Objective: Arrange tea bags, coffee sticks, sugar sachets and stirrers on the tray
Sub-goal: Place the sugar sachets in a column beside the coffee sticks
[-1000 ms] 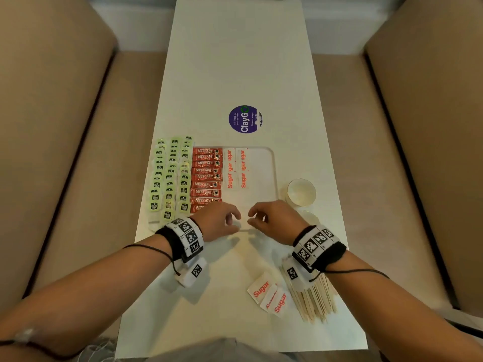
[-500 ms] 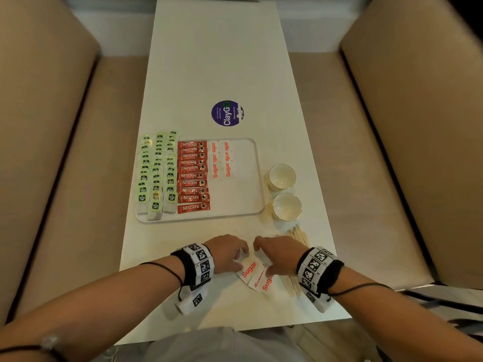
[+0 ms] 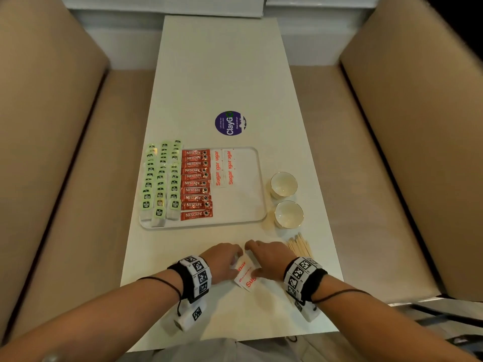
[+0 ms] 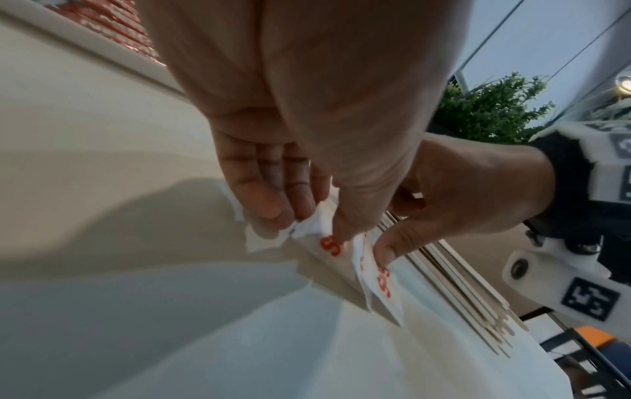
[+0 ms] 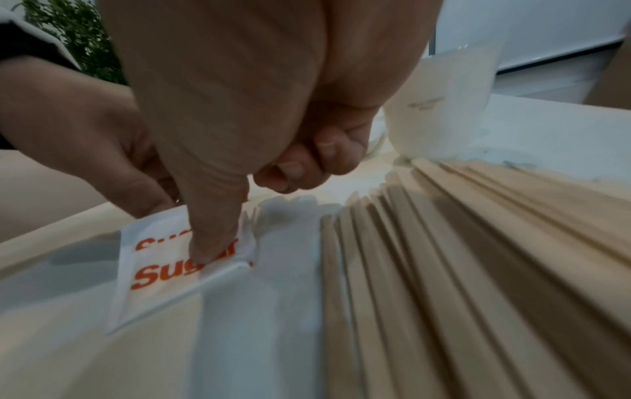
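Both hands, left hand (image 3: 222, 262) and right hand (image 3: 269, 258), on loose sugar sachets (image 3: 245, 276), near tray (image 3: 261, 205).

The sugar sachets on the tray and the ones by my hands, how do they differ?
The sugar sachets on the tray lie flat in neat overlapping columns beside the coffee sticks; the loose sachets sit skewed on the table. The tray ones are untouched; the left hand and right hand pinch the loose ones. Both are white with orange "Sugar" print.

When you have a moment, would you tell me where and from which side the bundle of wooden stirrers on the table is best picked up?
Grip the wooden stirrers around mid-length, probably coming from above with the right hand, fingers across the bundle. They lie flat and fanned on the table, so pinching from both long sides should gather them; an end grip would likely let them splay.
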`<action>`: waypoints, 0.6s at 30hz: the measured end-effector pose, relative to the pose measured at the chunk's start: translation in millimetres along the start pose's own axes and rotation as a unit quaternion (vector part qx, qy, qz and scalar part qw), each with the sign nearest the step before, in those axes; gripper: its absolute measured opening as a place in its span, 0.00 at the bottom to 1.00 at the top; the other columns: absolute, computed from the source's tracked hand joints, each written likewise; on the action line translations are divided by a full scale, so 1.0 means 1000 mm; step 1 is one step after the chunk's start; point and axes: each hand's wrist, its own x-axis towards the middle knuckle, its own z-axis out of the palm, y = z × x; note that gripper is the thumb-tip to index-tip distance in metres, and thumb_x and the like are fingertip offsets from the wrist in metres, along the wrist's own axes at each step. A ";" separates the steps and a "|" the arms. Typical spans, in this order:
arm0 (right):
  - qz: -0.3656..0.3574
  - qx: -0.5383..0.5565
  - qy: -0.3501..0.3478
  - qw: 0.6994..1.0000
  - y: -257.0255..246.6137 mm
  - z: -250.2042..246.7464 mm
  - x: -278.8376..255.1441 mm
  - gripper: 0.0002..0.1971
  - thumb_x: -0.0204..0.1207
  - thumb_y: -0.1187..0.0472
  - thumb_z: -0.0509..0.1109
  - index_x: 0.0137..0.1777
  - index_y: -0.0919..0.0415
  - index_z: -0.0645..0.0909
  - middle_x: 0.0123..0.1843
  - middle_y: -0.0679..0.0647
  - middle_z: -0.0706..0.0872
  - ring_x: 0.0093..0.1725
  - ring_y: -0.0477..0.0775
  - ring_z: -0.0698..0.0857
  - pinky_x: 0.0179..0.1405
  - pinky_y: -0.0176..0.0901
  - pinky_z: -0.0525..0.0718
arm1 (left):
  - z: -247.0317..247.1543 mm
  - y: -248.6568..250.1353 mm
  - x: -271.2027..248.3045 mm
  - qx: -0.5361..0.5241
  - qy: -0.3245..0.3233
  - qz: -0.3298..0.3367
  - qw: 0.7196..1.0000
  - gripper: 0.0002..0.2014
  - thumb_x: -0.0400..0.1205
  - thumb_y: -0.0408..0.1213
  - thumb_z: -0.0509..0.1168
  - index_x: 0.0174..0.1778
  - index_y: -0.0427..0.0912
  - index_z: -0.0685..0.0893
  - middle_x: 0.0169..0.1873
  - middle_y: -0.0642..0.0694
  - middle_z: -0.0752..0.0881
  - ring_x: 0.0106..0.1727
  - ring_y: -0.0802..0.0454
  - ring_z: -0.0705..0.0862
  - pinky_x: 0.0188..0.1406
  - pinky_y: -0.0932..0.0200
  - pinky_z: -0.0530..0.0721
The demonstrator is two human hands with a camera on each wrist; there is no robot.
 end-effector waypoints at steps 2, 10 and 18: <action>0.000 -0.001 0.010 1.000 -0.004 -0.002 0.009 0.33 0.76 0.45 0.77 0.75 0.52 0.67 0.63 0.53 0.84 0.50 0.60 0.88 0.49 0.53 0.88 | -0.003 -0.005 -0.001 -0.012 0.017 -0.021 1.000 0.23 0.80 0.36 0.69 0.72 0.45 0.78 0.56 0.48 0.81 0.54 0.51 0.82 0.55 0.59 0.82; -0.024 -0.002 0.042 0.999 -0.023 -0.011 0.038 0.24 0.79 0.46 0.73 0.71 0.56 0.76 0.58 0.55 0.80 0.47 0.61 0.85 0.42 0.48 0.80 | -0.020 -0.031 -0.006 -0.034 0.046 -0.061 0.996 0.23 0.73 0.44 0.74 0.64 0.51 0.77 0.50 0.54 0.75 0.51 0.51 0.80 0.53 0.58 0.81; -0.013 0.025 0.050 0.998 -0.041 -0.021 0.060 0.16 0.80 0.47 0.72 0.59 0.59 0.84 0.54 0.54 0.80 0.42 0.56 0.82 0.41 0.46 0.77 | -0.027 -0.053 -0.009 0.004 0.084 -0.089 0.993 0.12 0.77 0.46 0.73 0.36 0.48 0.78 0.35 0.50 0.81 0.36 0.50 0.80 0.37 0.56 0.79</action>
